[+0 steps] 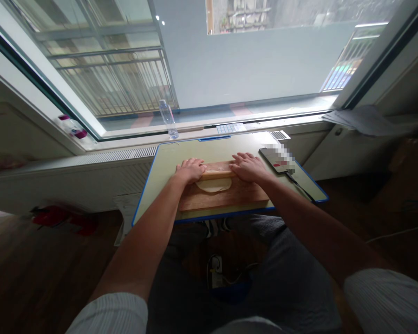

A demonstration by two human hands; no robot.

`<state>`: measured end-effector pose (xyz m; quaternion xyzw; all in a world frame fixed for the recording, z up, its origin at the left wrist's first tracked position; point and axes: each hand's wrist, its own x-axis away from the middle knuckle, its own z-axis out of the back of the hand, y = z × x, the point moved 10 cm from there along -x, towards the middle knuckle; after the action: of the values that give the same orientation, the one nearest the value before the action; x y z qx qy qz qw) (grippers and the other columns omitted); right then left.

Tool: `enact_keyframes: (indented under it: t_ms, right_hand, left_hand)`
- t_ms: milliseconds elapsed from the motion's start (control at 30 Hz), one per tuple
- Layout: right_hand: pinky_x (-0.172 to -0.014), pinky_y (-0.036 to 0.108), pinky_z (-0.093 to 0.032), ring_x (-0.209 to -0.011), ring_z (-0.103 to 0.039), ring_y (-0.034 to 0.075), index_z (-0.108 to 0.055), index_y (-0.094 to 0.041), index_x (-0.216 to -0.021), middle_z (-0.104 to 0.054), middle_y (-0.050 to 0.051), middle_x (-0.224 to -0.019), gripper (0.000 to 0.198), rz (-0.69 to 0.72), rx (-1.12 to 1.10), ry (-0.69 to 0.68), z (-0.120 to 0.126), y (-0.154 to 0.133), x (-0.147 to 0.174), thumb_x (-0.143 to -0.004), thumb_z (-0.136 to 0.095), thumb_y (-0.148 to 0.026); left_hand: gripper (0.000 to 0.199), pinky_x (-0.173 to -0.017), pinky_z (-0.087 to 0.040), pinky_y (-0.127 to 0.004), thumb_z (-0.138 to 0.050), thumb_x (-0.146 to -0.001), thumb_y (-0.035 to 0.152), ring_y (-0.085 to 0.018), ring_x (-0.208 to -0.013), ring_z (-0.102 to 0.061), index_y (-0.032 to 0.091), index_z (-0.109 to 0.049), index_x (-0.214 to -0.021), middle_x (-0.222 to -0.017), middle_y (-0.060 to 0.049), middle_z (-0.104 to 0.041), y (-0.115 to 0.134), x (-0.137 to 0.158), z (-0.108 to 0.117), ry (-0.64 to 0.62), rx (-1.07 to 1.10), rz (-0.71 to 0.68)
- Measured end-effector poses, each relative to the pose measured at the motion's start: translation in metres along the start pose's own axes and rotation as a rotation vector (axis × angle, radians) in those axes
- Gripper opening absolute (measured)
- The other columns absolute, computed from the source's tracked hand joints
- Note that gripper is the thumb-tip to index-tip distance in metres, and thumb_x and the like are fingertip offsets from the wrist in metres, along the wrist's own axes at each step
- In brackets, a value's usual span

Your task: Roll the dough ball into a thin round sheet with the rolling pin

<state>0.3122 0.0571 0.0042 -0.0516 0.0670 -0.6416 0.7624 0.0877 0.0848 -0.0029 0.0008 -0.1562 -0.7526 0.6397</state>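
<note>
Dough (214,186) shows at 6 o'clock from the rolling pin (217,175) on the wooden board (226,199); left hand (191,170) and right hand (248,167) lie over the pin's 2 ends, fingers extended. Uneven pressure could leave 1 side thinner.

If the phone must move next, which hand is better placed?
Probably the right hand: the phone lies to its right, while the left hand is at the other end of the rolling pin.
</note>
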Motion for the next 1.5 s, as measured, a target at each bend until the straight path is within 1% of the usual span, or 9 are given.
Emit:
enact_keyframes:
  t_ms: [167, 300, 400, 533, 833, 967, 1067, 1200, 1500]
  right_hand:
    - [-0.128, 0.056, -0.038, -0.154, -0.048, 0.036, -0.059, -0.022, -0.158, -0.053, 0.014, -0.172, 0.058, 0.016, 0.019, 0.067, 0.003, -0.005, 0.012, -0.114, -0.034, -0.050]
    - [-0.124, 0.054, -0.041, -0.147, -0.053, 0.035, -0.065, -0.023, -0.149, -0.063, 0.015, -0.159, 0.054, 0.010, 0.031, 0.086, 0.007, -0.008, 0.019, -0.115, -0.034, -0.051]
    - [-0.123, 0.055, -0.042, -0.145, -0.054, 0.036, -0.068, -0.024, -0.144, -0.065, 0.015, -0.156, 0.052, 0.009, 0.035, 0.098, 0.010, -0.011, 0.024, -0.115, -0.035, -0.052]
    - [-0.121, 0.054, -0.042, -0.141, -0.056, 0.036, -0.070, -0.024, -0.142, -0.067, 0.014, -0.153, 0.052, 0.016, 0.055, 0.112, 0.011, -0.014, 0.029, -0.115, -0.035, -0.053]
    - [-0.117, 0.054, -0.044, -0.139, -0.058, 0.036, -0.072, -0.025, -0.140, -0.068, 0.013, -0.154, 0.055, 0.035, 0.104, 0.152, 0.011, -0.017, 0.039, -0.117, -0.033, -0.056]
    - [-0.117, 0.052, -0.043, -0.139, -0.057, 0.035, -0.073, -0.026, -0.139, -0.070, 0.013, -0.151, 0.059, 0.012, 0.096, 0.149, 0.011, -0.018, 0.042, -0.118, -0.030, -0.060]
    - [-0.117, 0.051, -0.041, -0.140, -0.055, 0.034, -0.073, -0.026, -0.140, -0.069, 0.013, -0.152, 0.061, -0.004, 0.110, 0.154, 0.010, -0.017, 0.044, -0.118, -0.029, -0.061]
    - [-0.116, 0.050, -0.040, -0.143, -0.052, 0.035, -0.073, -0.025, -0.143, -0.067, 0.013, -0.155, 0.062, -0.015, 0.125, 0.179, 0.009, -0.017, 0.046, -0.118, -0.029, -0.061]
    - [-0.118, 0.051, -0.040, -0.146, -0.051, 0.035, -0.073, -0.025, -0.142, -0.066, 0.011, -0.160, 0.060, -0.032, 0.076, 0.222, 0.011, -0.017, 0.052, -0.118, -0.031, -0.061]
  left_hand:
    - [0.067, -0.136, -0.027, -0.062, -0.039, -0.106, 0.057, -0.038, -0.167, -0.037, 0.034, -0.055, -0.167, -0.184, -0.008, -0.039, 0.002, 0.003, 0.001, 0.013, -0.001, -0.001]
    - [0.068, -0.136, -0.028, -0.059, -0.036, -0.107, 0.057, -0.036, -0.167, -0.037, 0.031, -0.052, -0.169, -0.184, -0.009, -0.038, 0.002, 0.006, 0.000, 0.009, -0.006, -0.014]
    - [0.070, -0.136, -0.027, -0.058, -0.034, -0.108, 0.057, -0.036, -0.167, -0.037, 0.029, -0.050, -0.170, -0.184, -0.010, -0.038, 0.003, 0.010, 0.000, 0.015, -0.009, -0.024]
    - [0.070, -0.136, -0.027, -0.055, -0.034, -0.108, 0.056, -0.035, -0.167, -0.037, 0.027, -0.050, -0.170, -0.183, -0.011, -0.040, 0.005, 0.014, 0.001, 0.033, -0.013, -0.036]
    - [0.066, -0.135, -0.031, -0.055, -0.031, -0.110, 0.056, -0.035, -0.164, -0.042, 0.030, -0.053, -0.167, -0.181, -0.010, -0.043, 0.008, 0.021, 0.002, 0.051, -0.049, -0.029]
    - [0.067, -0.136, -0.030, -0.057, -0.032, -0.110, 0.058, -0.036, -0.166, -0.040, 0.031, -0.052, -0.168, -0.184, -0.009, -0.039, 0.008, 0.026, 0.004, 0.080, -0.057, -0.006]
    - [0.067, -0.137, -0.030, -0.057, -0.030, -0.111, 0.058, -0.033, -0.167, -0.038, 0.033, -0.051, -0.169, -0.185, -0.006, -0.038, 0.008, 0.030, 0.005, 0.103, -0.077, 0.008]
    - [0.065, -0.136, -0.032, -0.054, -0.029, -0.112, 0.057, -0.031, -0.165, -0.041, 0.034, -0.053, -0.168, -0.183, -0.004, -0.041, 0.010, 0.035, 0.005, 0.133, -0.110, 0.012]
    - [0.065, -0.135, -0.034, -0.055, -0.030, -0.113, 0.055, -0.033, -0.163, -0.044, 0.031, -0.055, -0.168, -0.181, -0.006, -0.044, 0.011, 0.041, 0.003, 0.163, -0.113, -0.007]
